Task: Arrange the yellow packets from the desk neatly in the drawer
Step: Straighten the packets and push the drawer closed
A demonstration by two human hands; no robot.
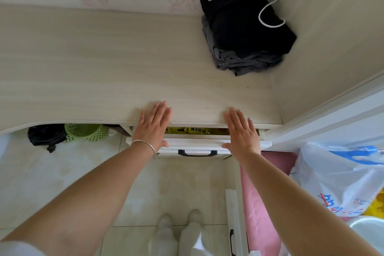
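A white drawer [197, 144] with a dark handle sits under the desk edge, open only a narrow gap. Yellow packets [192, 130] show through that gap, mostly hidden by the desk top. My left hand [152, 125], with a silver bracelet on the wrist, lies flat with straight fingers over the drawer's left front edge, thumb against the drawer front. My right hand [242, 132] lies the same way over the right front edge. Neither hand holds anything.
The pale wooden desk [104, 64] carries a folded pile of black and grey clothes [243, 29] with a white cord at its back right. Under the desk stand a green basket [86, 132] and a black bag [45, 135]. A plastic bag [340, 176] is at right.
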